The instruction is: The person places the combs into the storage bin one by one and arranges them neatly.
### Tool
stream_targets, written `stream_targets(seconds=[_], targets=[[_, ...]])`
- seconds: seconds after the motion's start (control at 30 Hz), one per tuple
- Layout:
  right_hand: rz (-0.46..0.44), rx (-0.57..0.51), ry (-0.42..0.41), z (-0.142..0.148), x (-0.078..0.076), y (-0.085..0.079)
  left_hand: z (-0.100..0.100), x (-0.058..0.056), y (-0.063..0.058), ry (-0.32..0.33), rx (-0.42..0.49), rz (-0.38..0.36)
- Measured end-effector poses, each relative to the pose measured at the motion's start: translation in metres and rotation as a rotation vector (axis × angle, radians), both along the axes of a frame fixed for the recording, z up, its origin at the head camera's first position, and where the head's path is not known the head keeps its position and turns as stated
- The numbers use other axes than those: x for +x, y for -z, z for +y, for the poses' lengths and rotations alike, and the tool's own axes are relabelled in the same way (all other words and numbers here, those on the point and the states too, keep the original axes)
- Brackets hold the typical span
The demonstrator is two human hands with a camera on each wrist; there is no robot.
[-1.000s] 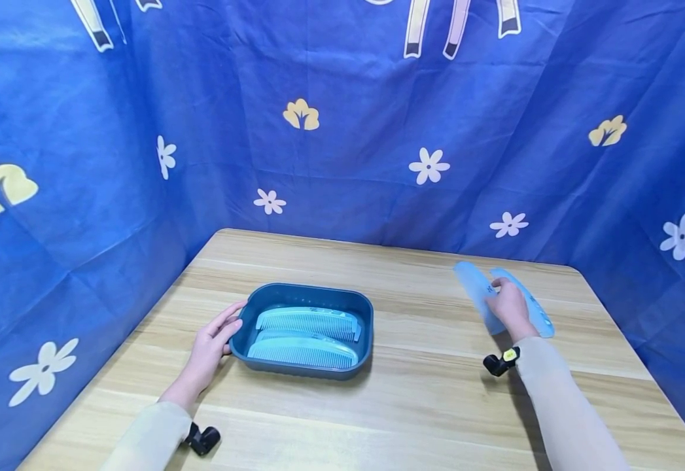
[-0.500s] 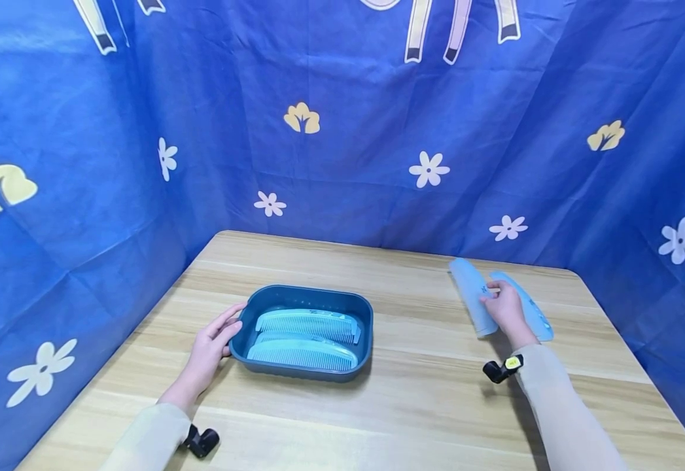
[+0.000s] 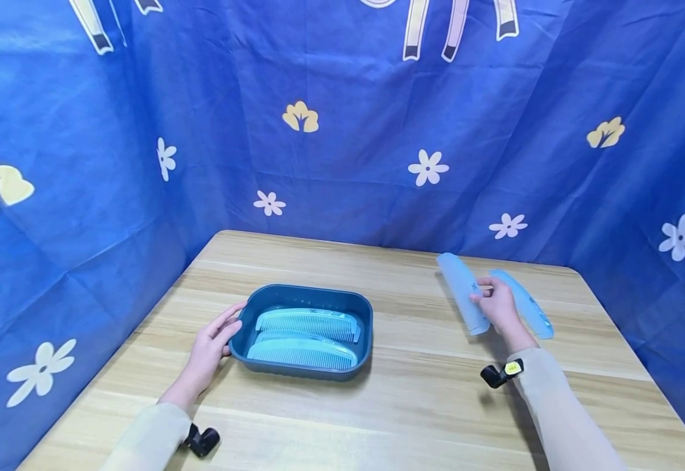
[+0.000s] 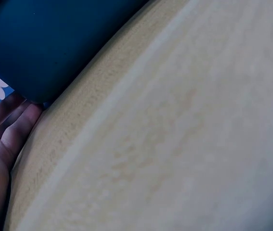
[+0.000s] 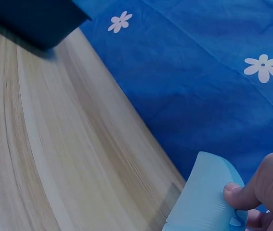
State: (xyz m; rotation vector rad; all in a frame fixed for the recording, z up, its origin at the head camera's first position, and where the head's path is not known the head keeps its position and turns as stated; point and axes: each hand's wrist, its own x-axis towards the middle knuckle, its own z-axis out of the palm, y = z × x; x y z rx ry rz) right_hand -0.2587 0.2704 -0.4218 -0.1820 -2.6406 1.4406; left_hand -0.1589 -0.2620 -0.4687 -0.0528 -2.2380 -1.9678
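A dark blue-green plastic basin (image 3: 301, 374) stands left of the table's middle. My left hand (image 3: 209, 340) holds it at its left end; in the left wrist view, the fingers (image 4: 23, 122) reach its lower corner. Two light blue combs lie inside, the far comb (image 3: 307, 322) and the near comb (image 3: 302, 353). At the right, my right hand (image 3: 498, 306) pinches another light blue comb (image 3: 460, 291) by its spine, teeth facing left. The right wrist view has the thumb (image 5: 232, 192) on this comb's face. Just right of that hand rests one more comb (image 3: 530, 304), partly covered.
The wood-grain table (image 3: 401, 412) ends at a blue patterned cloth (image 3: 342, 157) behind and at both sides. A black wrist camera sits on each sleeve, the right camera (image 3: 498, 374) close over the tabletop.
My right hand has moved a little left with its comb, away from the comb at the far right. The comb has turned so its teeth show. The left hand and basin stay put.
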Motion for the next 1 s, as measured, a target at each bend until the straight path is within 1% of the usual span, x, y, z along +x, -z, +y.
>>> stream_targets(seconds=[0.17, 0.3, 0.4, 0.57, 0.8, 1.0], targets=[[-0.039, -0.047, -0.011, -0.005, 0.003, 0.001, 0.0, 0.0, 0.0, 0.001, -0.002, -0.004], [-0.047, -0.07, -0.032, -0.011, 0.006, 0.0, 0.0, 0.0, 0.0, 0.001, -0.003, -0.004], [-0.039, -0.084, -0.046, -0.016, 0.007, -0.003, 0.0, 0.0, 0.0, 0.003, 0.002, -0.006], [-0.023, -0.118, -0.045, -0.025, 0.011, -0.009, 0.0, 0.0, 0.0, 0.0, -0.004, -0.007], [0.036, -0.121, -0.078, -0.039, 0.018, -0.018, 0.0, 0.0, -0.001, -0.004, -0.012, -0.002], [0.037, -0.145, -0.097, -0.048, 0.023, -0.024, 0.0, 0.0, 0.0, 0.0, -0.008, -0.001]])
